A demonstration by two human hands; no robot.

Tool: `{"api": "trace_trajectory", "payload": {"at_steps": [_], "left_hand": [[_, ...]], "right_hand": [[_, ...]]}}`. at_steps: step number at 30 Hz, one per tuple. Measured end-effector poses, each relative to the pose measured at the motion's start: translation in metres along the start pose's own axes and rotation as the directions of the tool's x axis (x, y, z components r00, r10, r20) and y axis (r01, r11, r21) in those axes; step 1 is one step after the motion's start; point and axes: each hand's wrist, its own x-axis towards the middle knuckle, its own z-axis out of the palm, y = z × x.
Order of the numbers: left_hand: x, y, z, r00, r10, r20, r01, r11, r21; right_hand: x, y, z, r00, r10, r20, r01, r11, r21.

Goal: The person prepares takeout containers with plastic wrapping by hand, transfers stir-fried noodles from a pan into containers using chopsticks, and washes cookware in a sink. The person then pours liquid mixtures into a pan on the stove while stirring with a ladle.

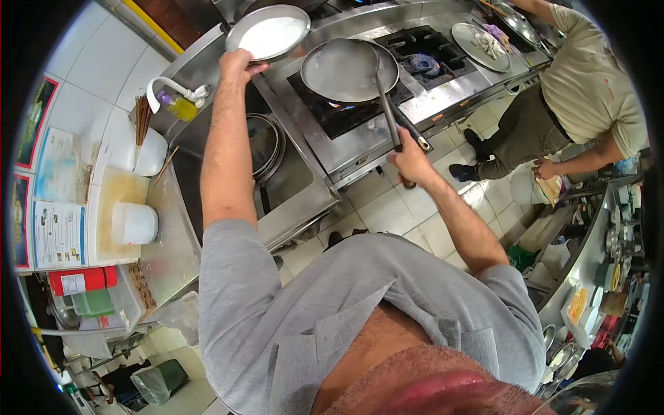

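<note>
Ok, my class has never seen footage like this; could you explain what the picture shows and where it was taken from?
There is no machine: a person wears one camera on their head, looking forward and down, so the single picture shows their own arms and grey shirt.

On the stove sits a wide pan; a blue flame burns on the burner beside it. The right hand holds a long-handled utensil that reaches into that pan. The left hand is at the rim of a shallower pan with something white inside.

More pans lie in the sink next to the stove. Another person stands to the right.
</note>
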Motion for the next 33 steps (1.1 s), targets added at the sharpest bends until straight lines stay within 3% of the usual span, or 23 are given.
{"api": "trace_trajectory", "payload": {"at_steps": [1,3,5,6,7,9,10,11,12,14,15,17,19,20,22,23,24,25,28,30,31,33], "left_hand": [[-0.003,-0.001,0.009,1.000,-0.017,-0.011,0.018,0.999,0.030],[-0.009,-0.003,0.024,0.999,-0.029,0.023,0.027,0.995,0.101],[-0.004,-0.014,0.032,1.000,-0.024,0.013,0.022,0.992,0.121],[0.000,-0.018,0.034,1.000,-0.015,0.003,0.015,0.990,0.139],[0.002,-0.022,0.036,1.000,-0.015,0.005,0.014,0.990,0.137],[0.007,-0.028,0.040,0.999,-0.008,-0.040,0.017,0.977,0.213],[0.009,-0.030,0.041,0.998,-0.019,-0.062,0.034,0.966,0.256],[0.010,-0.030,0.044,0.998,-0.019,-0.060,0.034,0.966,0.255],[0.011,-0.031,0.046,0.993,0.007,-0.116,0.027,0.957,0.288],[0.010,-0.036,0.045,0.986,0.020,-0.165,0.036,0.944,0.327],[0.011,-0.036,0.045,0.989,-0.006,-0.151,0.057,0.940,0.336],[0.013,-0.033,0.049,0.991,-0.023,-0.133,0.067,0.939,0.338],[0.009,-0.035,0.049,0.982,0.032,-0.184,0.028,0.950,0.312],[0.011,-0.036,0.049,0.982,0.032,-0.185,0.027,0.950,0.311],[0.016,-0.040,0.048,0.984,0.051,-0.171,0.004,0.951,0.309],[0.014,-0.041,0.047,0.984,0.043,-0.174,0.013,0.950,0.311],[0.012,-0.041,0.047,0.983,0.047,-0.179,0.008,0.956,0.294],[0.011,-0.040,0.048,0.982,0.055,-0.183,-0.003,0.962,0.274],[0.011,-0.038,0.048,0.988,0.003,-0.152,0.030,0.976,0.215],[0.010,-0.039,0.047,0.990,-0.024,-0.137,0.050,0.981,0.190],[0.008,-0.039,0.047,0.991,-0.001,-0.132,0.027,0.980,0.196],[0.008,-0.039,0.048,0.992,0.019,-0.127,0.008,0.979,0.205]], "right_hand": [[-0.016,-0.020,0.001,0.991,0.113,0.072,-0.122,0.984,0.130],[0.002,-0.006,-0.020,0.979,0.116,0.165,-0.186,0.840,0.510],[0.032,0.006,-0.054,0.933,0.031,0.358,-0.275,0.703,0.656],[0.041,0.013,-0.054,0.955,0.041,0.292,-0.188,0.848,0.495],[0.036,0.012,-0.042,0.956,0.041,0.290,-0.186,0.849,0.494],[0.010,0.005,0.004,0.999,-0.019,-0.048,0.018,1.000,-0.019],[-0.003,-0.004,0.018,0.998,0.016,-0.065,-0.019,0.999,-0.044],[-0.016,-0.021,0.017,0.993,0.113,0.032,-0.115,0.990,0.076],[-0.010,-0.014,0.007,0.991,0.112,0.069,-0.127,0.956,0.265],[0.004,-0.010,-0.026,0.984,0.134,0.117,-0.177,0.793,0.582],[0.014,-0.005,-0.040,0.968,0.080,0.239,-0.213,0.769,0.603],[0.018,0.000,-0.033,0.982,0.090,0.168,-0.135,0.950,0.283],[0.008,0.011,0.008,0.998,0.032,-0.050,-0.032,0.999,-0.005],[-0.017,-0.019,0.020,0.993,0.113,-0.035,-0.114,0.994,-0.001],[-0.009,-0.005,0.018,0.997,0.064,0.033,-0.070,0.974,0.214],[0.000,-0.006,0.004,0.989,0.111,0.100,-0.141,0.913,0.384],[0.012,-0.007,-0.014,0.984,0.093,0.154,-0.170,0.758,0.629],[0.022,-0.006,-0.031,0.967,0.073,0.244,-0.222,0.706,0.673],[0.023,0.002,-0.010,0.998,0.058,0.038,-0.064,0.984,0.164],[0.004,0.010,0.027,0.994,-0.041,-0.097,0.018,0.974,-0.227],[-0.005,0.009,0.034,0.999,-0.025,-0.045,0.019,0.993,-0.120],[-0.012,-0.021,0.017,0.983,0.137,0.123,-0.163,0.958,0.236]]}}
